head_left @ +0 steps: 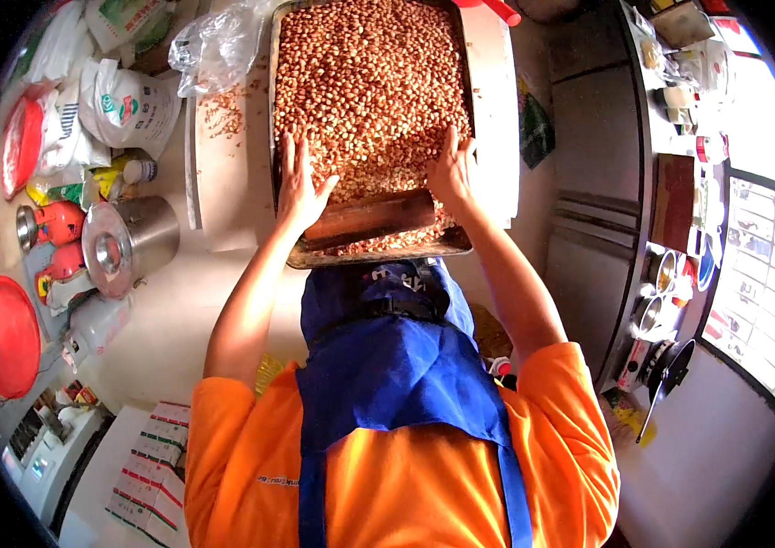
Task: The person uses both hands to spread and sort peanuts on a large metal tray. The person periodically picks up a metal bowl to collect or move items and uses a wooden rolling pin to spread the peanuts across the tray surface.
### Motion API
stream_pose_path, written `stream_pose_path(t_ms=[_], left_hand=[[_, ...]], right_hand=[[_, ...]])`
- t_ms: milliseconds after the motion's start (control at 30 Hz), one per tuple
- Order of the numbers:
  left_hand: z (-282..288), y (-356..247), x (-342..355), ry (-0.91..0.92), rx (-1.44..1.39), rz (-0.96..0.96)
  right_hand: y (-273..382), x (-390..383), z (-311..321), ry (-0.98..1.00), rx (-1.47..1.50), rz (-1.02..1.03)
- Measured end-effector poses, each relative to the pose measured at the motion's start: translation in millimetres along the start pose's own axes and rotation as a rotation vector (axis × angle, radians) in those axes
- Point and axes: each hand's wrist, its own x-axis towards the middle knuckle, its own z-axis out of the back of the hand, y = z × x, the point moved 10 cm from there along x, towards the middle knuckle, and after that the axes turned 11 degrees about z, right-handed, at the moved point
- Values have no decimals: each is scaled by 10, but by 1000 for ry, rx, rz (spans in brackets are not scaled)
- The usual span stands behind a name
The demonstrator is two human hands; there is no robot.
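Observation:
A large dark-rimmed baking tray (275, 82) lies before me, filled with reddish-brown peanuts (369, 82). Near its close end the layer is thinner and paler bits show. Across that end rests a long brown wooden block (369, 219), slightly tilted. My left hand (303, 183) is at the tray's left side, fingers stretched forward and thumb apart, at the edge of the peanuts. On the other side my right hand (453, 173) reaches over the right rim, its fingers extended on or just above the peanuts. Neither hand appears to grip the block.
The tray sits on a light table (214, 173) with loose skins and a clear plastic bag (214, 46) at its left. Farther left stand white sacks (132, 105), a metal pot (146, 242) and a red basin (6, 336). A grey cabinet (593, 137) and a cluttered counter are at right.

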Motion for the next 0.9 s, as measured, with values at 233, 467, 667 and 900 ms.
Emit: stream_pose_path(t_ms=[233,467,667,900], left_hand=[[-548,-608,18,389,-51,21],[-120,-844,-648,326,142,-122],[-114,-772,-669,437,458,-120],[40,-636,-449,220,339,-211]], right_hand=[[422,69,-378,113,83,182],[894,-795,12,284,47,452],[1025,-843,60,127,-118,594],[1070,-745,210,-100,-89,551]])
